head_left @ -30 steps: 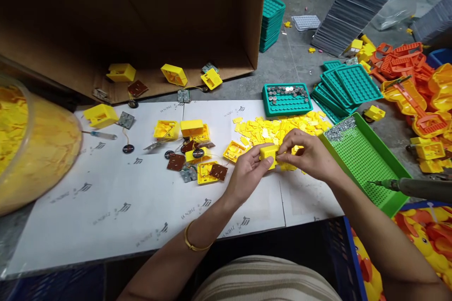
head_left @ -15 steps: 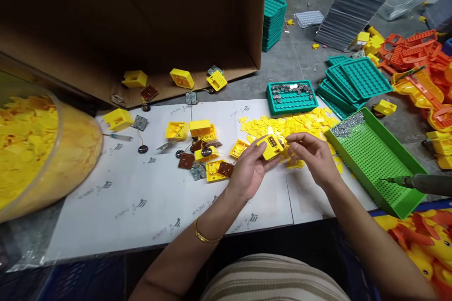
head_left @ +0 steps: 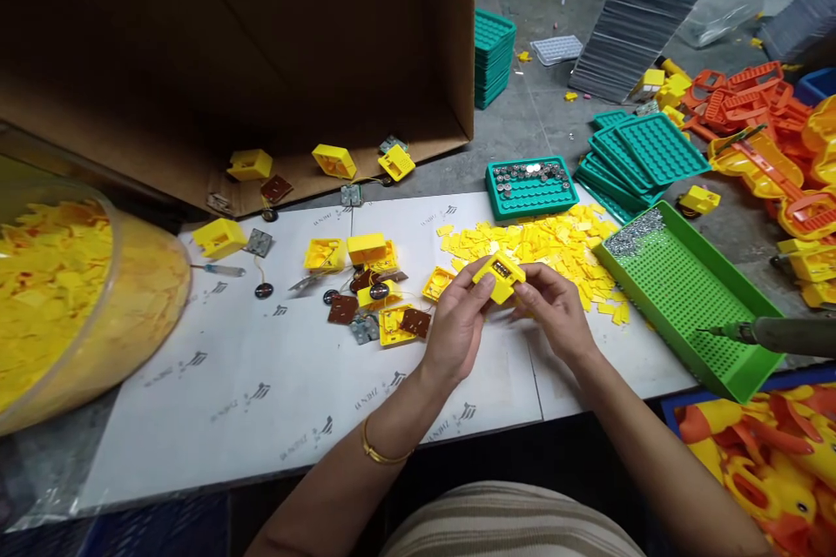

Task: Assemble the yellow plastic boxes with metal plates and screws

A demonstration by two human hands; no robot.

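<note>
My left hand (head_left: 457, 322) grips a small yellow plastic case (head_left: 498, 278) by its left side, thumb on top. A dark slot with metal parts inside shows in its upper face. Closed at the case's right edge is my right hand (head_left: 554, 306), with a small yellow piece between thumb and fingers against the case. Behind both hands lies a spread of flat yellow pieces (head_left: 555, 244). An open yellow case (head_left: 437, 283) sits just left of my left hand, beside more cases, brown boards (head_left: 342, 310) and black round speakers (head_left: 379, 291) on wires.
A teal tray (head_left: 532, 196) of button cells stands behind the yellow pieces. At right are a green basket (head_left: 705, 305) with screws and a screwdriver (head_left: 784, 335) above it. A large yellow tub (head_left: 150, 278) stands left, a cardboard box (head_left: 450, 35) behind.
My right hand has moved in from the right and now meets the yellow case. The case has turned a little in my left hand. The camera view has shifted slightly.
</note>
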